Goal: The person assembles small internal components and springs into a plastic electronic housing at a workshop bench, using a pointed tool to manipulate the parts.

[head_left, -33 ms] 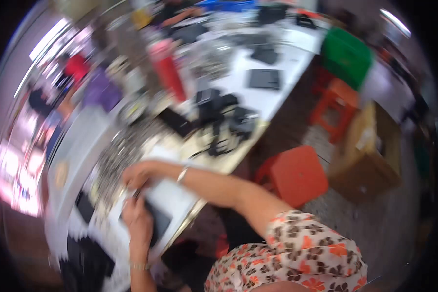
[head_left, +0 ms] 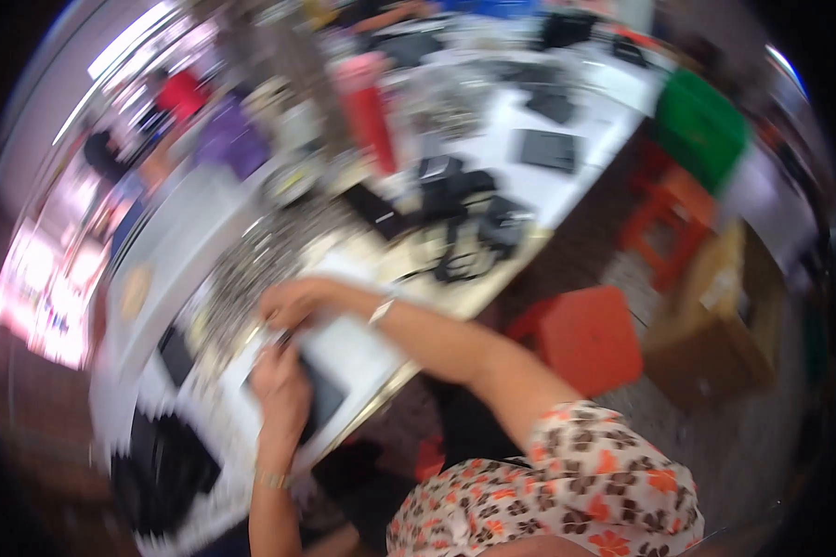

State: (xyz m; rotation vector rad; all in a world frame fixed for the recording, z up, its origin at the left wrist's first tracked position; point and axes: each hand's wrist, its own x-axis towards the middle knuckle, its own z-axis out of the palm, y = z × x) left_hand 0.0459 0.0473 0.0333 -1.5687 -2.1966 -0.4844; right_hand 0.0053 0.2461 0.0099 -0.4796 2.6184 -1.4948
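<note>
My left hand (head_left: 281, 379) is closed, its fingertips meeting at a small dark bit that blur keeps from being named. Bent over from the right, my right hand (head_left: 295, 303) has its fingers pressed together close to the left fingertips; what they pinch is hidden. Beside the left hand lies a flat dark piece (head_left: 325, 397), partly covered by that hand. Under it is a white sheet or board (head_left: 364, 349) on the table. A spread of small silvery pieces (head_left: 237, 278) lies just beyond my hands.
Black pouch-like items (head_left: 441, 190), a dark box (head_left: 373, 210) and a red cylinder (head_left: 367, 116) stand farther along the table. A pale grey bin (head_left: 172, 246) is at left, black material (head_left: 163, 455) below it. Right: red stool (head_left: 590, 339), carton (head_left: 715, 325), green crate (head_left: 701, 125).
The whole view has shifted, so the table and things appear a little farther right. My hands keep nearly the same pose, close together over the white sheet.
</note>
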